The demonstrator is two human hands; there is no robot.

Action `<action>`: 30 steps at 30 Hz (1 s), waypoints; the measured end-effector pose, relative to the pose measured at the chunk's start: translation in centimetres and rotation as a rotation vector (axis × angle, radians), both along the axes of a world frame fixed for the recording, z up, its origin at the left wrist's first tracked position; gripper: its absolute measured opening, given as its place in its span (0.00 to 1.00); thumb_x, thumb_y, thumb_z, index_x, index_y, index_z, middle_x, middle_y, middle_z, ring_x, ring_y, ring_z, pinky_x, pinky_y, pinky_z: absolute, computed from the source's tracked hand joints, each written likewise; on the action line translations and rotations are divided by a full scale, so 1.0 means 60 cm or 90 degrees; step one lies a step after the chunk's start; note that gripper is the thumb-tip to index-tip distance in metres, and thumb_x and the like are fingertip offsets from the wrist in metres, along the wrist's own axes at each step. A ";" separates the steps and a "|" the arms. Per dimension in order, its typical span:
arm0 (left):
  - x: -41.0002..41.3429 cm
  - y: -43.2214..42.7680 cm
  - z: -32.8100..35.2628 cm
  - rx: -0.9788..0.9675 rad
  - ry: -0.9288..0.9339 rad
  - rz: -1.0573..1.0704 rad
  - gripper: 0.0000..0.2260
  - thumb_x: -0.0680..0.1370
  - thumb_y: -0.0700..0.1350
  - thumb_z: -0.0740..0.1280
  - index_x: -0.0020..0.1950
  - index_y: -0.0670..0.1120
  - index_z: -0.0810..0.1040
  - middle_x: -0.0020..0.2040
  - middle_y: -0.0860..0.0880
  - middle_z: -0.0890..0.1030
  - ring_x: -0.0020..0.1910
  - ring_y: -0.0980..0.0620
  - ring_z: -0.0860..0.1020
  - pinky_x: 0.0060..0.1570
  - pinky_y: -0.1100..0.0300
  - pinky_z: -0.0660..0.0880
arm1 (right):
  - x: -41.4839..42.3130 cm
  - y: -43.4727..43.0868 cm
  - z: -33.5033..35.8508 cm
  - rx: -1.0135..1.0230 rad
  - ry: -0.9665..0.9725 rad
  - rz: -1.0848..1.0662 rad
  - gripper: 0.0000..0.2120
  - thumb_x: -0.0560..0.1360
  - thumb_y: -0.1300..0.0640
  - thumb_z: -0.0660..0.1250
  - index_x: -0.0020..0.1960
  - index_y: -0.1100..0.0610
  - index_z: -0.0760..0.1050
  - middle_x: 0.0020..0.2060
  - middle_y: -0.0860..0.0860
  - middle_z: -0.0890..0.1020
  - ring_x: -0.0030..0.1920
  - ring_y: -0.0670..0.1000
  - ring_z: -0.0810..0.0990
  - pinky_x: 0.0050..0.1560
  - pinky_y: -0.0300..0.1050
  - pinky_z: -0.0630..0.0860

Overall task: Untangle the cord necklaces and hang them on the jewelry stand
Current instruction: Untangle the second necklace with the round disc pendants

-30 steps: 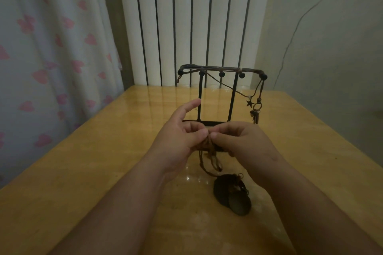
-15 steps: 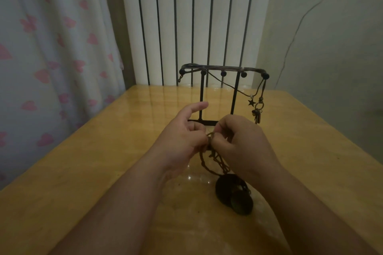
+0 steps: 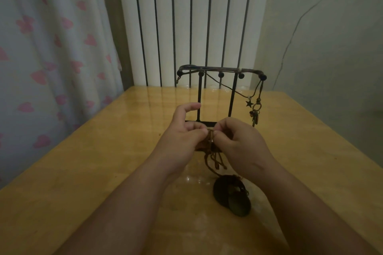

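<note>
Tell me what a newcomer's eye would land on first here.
First, the left hand and right hand at the centre, pinching the tangled brown cords between them above the table. Behind them stands the black jewelry stand, with a star charm hanging near its right end. By the right wrist, a dark round pendant lies on the table.
</note>
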State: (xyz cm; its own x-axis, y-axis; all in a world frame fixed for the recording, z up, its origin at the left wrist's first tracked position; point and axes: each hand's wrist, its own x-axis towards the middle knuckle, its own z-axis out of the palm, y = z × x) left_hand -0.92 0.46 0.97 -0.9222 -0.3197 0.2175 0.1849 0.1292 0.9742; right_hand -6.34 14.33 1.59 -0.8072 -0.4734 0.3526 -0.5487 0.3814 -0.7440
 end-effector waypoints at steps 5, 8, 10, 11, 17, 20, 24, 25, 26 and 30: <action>0.003 -0.003 0.000 -0.014 0.000 -0.036 0.26 0.78 0.36 0.66 0.68 0.61 0.65 0.42 0.48 0.81 0.46 0.46 0.83 0.55 0.44 0.80 | 0.001 0.003 0.001 0.003 0.013 0.011 0.04 0.77 0.52 0.63 0.45 0.47 0.75 0.38 0.46 0.80 0.41 0.46 0.79 0.42 0.45 0.81; 0.008 0.000 0.006 -0.071 -0.039 -0.057 0.22 0.78 0.36 0.65 0.66 0.56 0.66 0.37 0.49 0.78 0.34 0.52 0.78 0.40 0.56 0.79 | 0.005 0.005 0.002 0.046 0.052 0.012 0.03 0.77 0.51 0.63 0.44 0.46 0.73 0.38 0.44 0.78 0.38 0.44 0.77 0.37 0.40 0.77; 0.009 0.000 0.008 -0.118 -0.085 -0.062 0.18 0.78 0.37 0.64 0.62 0.55 0.68 0.35 0.50 0.76 0.32 0.54 0.73 0.33 0.58 0.73 | 0.007 0.005 0.005 0.122 0.127 0.006 0.04 0.77 0.51 0.63 0.44 0.46 0.71 0.38 0.43 0.75 0.38 0.44 0.74 0.38 0.39 0.75; 0.009 -0.001 0.008 -0.129 -0.109 -0.062 0.15 0.77 0.38 0.64 0.60 0.55 0.70 0.35 0.51 0.75 0.32 0.54 0.72 0.31 0.59 0.70 | 0.008 0.004 0.006 0.167 0.168 0.006 0.04 0.78 0.51 0.63 0.44 0.46 0.71 0.40 0.43 0.74 0.39 0.44 0.73 0.40 0.39 0.74; 0.012 -0.004 0.006 -0.147 -0.163 0.008 0.08 0.78 0.41 0.66 0.41 0.49 0.82 0.34 0.50 0.79 0.31 0.55 0.77 0.37 0.59 0.79 | 0.010 -0.005 0.000 0.188 0.193 0.007 0.02 0.79 0.51 0.61 0.47 0.46 0.71 0.43 0.43 0.73 0.43 0.44 0.72 0.43 0.39 0.73; 0.012 -0.007 0.004 -0.055 -0.139 0.061 0.04 0.78 0.41 0.68 0.48 0.47 0.82 0.41 0.47 0.83 0.36 0.53 0.82 0.39 0.60 0.80 | 0.005 -0.004 -0.007 0.096 0.104 0.009 0.03 0.79 0.51 0.62 0.46 0.44 0.71 0.41 0.42 0.76 0.40 0.43 0.75 0.38 0.36 0.71; 0.013 -0.004 0.004 -0.015 -0.169 0.007 0.06 0.78 0.41 0.68 0.45 0.46 0.84 0.40 0.46 0.82 0.38 0.51 0.80 0.41 0.58 0.80 | -0.004 -0.002 -0.013 0.054 0.040 0.021 0.05 0.79 0.52 0.63 0.46 0.42 0.72 0.41 0.43 0.78 0.41 0.42 0.78 0.39 0.35 0.73; 0.012 -0.002 0.004 -0.020 -0.172 0.008 0.06 0.79 0.42 0.67 0.45 0.45 0.83 0.40 0.46 0.81 0.39 0.50 0.79 0.41 0.58 0.79 | -0.004 -0.002 -0.013 0.049 0.034 0.022 0.05 0.79 0.52 0.63 0.46 0.42 0.72 0.41 0.43 0.79 0.41 0.41 0.78 0.39 0.35 0.74; 0.012 -0.001 0.003 -0.036 -0.175 0.012 0.07 0.79 0.44 0.66 0.44 0.45 0.82 0.39 0.47 0.80 0.39 0.49 0.78 0.41 0.57 0.78 | -0.004 -0.002 -0.014 0.046 0.032 0.025 0.05 0.79 0.52 0.63 0.46 0.42 0.72 0.40 0.43 0.79 0.41 0.41 0.79 0.38 0.34 0.74; 0.010 0.005 0.003 -0.110 -0.172 0.035 0.10 0.79 0.46 0.62 0.41 0.46 0.77 0.35 0.48 0.74 0.36 0.49 0.73 0.40 0.52 0.73 | 0.002 -0.001 -0.010 0.059 0.048 0.030 0.04 0.79 0.51 0.62 0.45 0.44 0.72 0.38 0.44 0.78 0.38 0.42 0.77 0.36 0.35 0.73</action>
State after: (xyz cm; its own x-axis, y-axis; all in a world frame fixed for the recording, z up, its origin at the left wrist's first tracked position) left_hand -0.32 0.76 1.15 -0.9362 -0.3507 0.0233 -0.0885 0.2994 0.9500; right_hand -6.25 14.25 1.01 -0.7560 -0.5435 0.3649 -0.6208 0.4185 -0.6629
